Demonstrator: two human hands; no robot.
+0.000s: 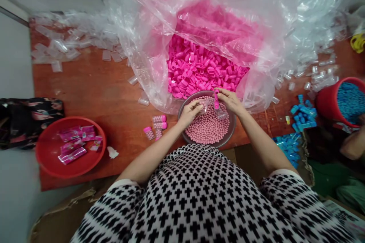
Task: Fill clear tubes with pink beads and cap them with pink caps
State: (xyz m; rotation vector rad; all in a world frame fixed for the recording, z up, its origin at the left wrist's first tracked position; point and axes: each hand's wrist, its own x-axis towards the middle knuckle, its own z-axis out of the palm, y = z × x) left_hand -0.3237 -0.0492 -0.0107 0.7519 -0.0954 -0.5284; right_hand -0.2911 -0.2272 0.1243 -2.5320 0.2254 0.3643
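Observation:
Above a grey bowl (232, 131) of small pink balls (207, 129), both hands are at work. My left hand (191, 113) is closed on a clear plastic container (205, 105); its contents are hard to make out. My right hand (229, 100) pinches bright pink caps (216, 98), one above the other. Another clear container (221, 114) shows just below that hand, over the balls. Behind the bowl, a large clear plastic bag (148, 57) lies open on a heap of pink caps (199, 68). Left of the bowl lie several ball-filled containers with pink caps (159, 122).
A red basin (42, 152) with pink packets (72, 144) stands on the wooden table (85, 87) at left. Clear containers (59, 45) are heaped along the back. At right are blue pieces (303, 114), a red bucket (327, 100) and another person's arm (353, 144).

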